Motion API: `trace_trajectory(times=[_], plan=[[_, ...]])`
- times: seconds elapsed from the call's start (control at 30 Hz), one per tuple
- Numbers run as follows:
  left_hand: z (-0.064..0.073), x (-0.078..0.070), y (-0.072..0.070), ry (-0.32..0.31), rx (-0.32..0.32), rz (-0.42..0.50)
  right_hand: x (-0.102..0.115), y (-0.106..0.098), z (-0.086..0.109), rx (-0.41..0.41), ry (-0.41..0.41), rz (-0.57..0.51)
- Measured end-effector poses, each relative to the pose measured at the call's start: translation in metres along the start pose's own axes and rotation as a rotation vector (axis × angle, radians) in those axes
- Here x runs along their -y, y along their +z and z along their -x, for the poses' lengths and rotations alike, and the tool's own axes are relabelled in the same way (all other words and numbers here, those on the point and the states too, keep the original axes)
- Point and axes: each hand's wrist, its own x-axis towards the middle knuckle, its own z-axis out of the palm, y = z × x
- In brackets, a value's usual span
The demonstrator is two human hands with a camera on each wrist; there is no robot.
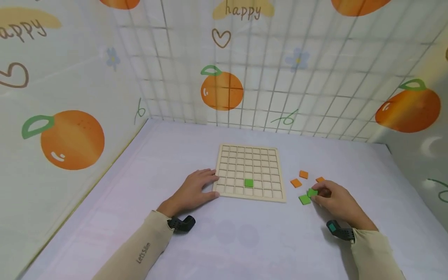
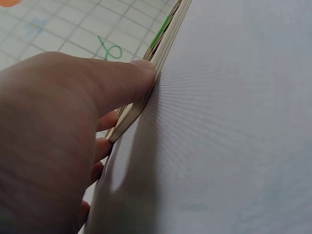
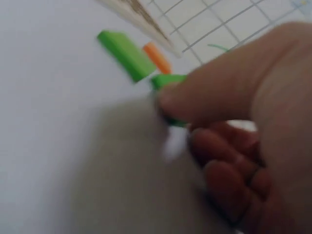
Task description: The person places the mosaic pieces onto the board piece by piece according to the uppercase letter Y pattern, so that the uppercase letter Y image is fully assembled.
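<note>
A wooden grid board [image 1: 229, 177] lies flat on the table, with one green tile [image 1: 249, 183] set in a cell of a lower row. At the board's left edge rests my left hand [image 1: 196, 189]; its thumb touches the near left corner and its fingers lie along the side. Right of the board, my right hand [image 1: 336, 198] pinches a green square tile [image 1: 312, 193] between thumb and fingers. Another green tile [image 1: 304, 200] lies just beside it on the table. In the right wrist view the pinched green tile [image 3: 168, 80] is partly hidden by the thumb.
Orange tiles [image 1: 303, 174] lie loose right of the board, one of them [image 1: 320, 179] partly behind my right hand. A patterned cloth wall [image 1: 168, 89] with printed oranges and grid lines encloses the pale table [image 1: 224, 241] at the back and sides.
</note>
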Motion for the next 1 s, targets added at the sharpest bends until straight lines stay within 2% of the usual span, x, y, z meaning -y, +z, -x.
trace_trajectory(times=[0.23,0.57,0.73,1.0], plan=[[0.0001,-0.0044,-0.0042,0.011,0.001,-0.006,-0.0004,0.0041,-0.0012,-0.093,-0.012,-0.003],[0.0011,-0.0026,-0.003,0.01,-0.006,-0.001,0.0008,0.0073,-0.0045,-0.146,0.004,-0.03],[0.0021,-0.0022,-0.004,0.015,-0.01,-0.011,0.0016,0.0068,-0.0048,-0.177,0.012,-0.119],[0.0009,-0.0033,-0.0024,0.011,-0.011,-0.002,0.0086,0.0049,-0.0012,-0.194,0.104,-0.307]])
